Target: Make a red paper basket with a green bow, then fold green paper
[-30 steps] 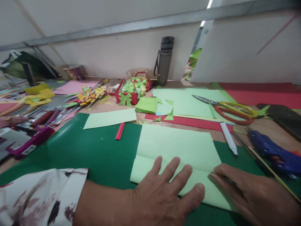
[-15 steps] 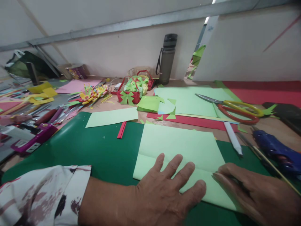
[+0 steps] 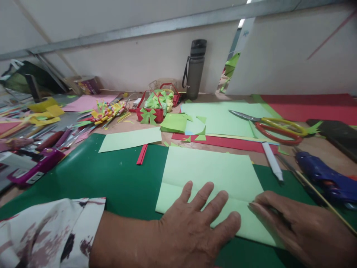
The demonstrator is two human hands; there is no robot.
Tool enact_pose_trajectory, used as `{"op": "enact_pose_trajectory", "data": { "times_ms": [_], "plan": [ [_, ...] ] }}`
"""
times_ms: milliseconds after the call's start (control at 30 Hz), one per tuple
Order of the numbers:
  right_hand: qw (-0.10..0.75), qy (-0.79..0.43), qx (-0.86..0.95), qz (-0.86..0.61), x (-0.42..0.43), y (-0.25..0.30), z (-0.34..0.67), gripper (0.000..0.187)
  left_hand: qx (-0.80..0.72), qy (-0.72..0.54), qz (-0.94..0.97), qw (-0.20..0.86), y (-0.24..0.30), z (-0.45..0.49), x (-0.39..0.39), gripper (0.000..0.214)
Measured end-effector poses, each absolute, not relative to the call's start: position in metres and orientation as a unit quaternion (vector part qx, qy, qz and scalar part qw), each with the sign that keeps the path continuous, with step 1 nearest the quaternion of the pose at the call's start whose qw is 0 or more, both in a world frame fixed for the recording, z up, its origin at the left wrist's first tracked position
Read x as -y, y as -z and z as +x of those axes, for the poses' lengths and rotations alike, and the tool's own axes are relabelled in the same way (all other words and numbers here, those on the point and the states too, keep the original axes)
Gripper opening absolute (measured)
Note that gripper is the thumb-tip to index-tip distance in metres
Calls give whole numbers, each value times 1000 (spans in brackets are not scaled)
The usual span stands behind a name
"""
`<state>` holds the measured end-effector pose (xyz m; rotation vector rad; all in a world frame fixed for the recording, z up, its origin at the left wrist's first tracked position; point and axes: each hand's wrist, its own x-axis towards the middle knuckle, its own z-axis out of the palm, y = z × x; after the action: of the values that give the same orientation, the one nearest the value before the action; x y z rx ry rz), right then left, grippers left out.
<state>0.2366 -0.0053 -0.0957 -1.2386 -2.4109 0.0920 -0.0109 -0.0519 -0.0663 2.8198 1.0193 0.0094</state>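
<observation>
A pale green sheet of paper lies on the dark green cutting mat, with a crease running across its lower part. My left hand rests flat on the sheet's lower part, fingers spread. At the sheet's right side is my right hand, its fingers pressed together and the tips touching the paper by the crease. What sits between those fingers, if anything, is hidden. A pale green paper strip and a folded red strip lie beyond my left hand.
Scissors lie on stacked paper at the back right. Nearer are a white marker, a thin wooden stick and a blue glue gun. A purple stapler lies left. Small red paper baskets and a grey bottle stand behind.
The whole view has shifted slightly, moving things a little to the left in the picture. Both hands stay in nearly the same place on the pale green sheet.
</observation>
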Motion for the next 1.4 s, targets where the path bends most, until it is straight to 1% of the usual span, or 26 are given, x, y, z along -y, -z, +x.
{"op": "enact_pose_trajectory", "data": {
  "times_ms": [133, 233, 300, 433, 700, 833, 1133, 1400],
  "plan": [
    [159, -48, 888, -429, 7, 82, 235, 34, -341, -1, 935, 93, 61, -9, 52, 75],
    [122, -119, 864, -474, 10, 69, 234, 30, -358, 12, 928, 99, 62, -7, 53, 71],
    [94, -158, 839, -511, 11, 61, 233, 28, -358, 8, 929, 91, 65, -6, 54, 73],
    [58, -190, 808, -554, 12, 52, 230, 29, -344, -11, 936, 70, 74, -7, 54, 78],
    [51, -180, 803, -567, 14, 52, 230, 26, -311, 1, 950, 28, 68, -8, 51, 74],
    [48, -177, 804, -566, 13, 52, 229, 28, -324, 2, 946, 26, 65, -7, 52, 71],
    [39, -159, 806, -569, 12, 54, 228, 28, -324, 0, 945, 33, 67, -7, 53, 74],
    [48, -147, 813, -561, 13, 54, 228, 28, -339, 9, 939, 54, 66, -6, 53, 73]
  ]
}}
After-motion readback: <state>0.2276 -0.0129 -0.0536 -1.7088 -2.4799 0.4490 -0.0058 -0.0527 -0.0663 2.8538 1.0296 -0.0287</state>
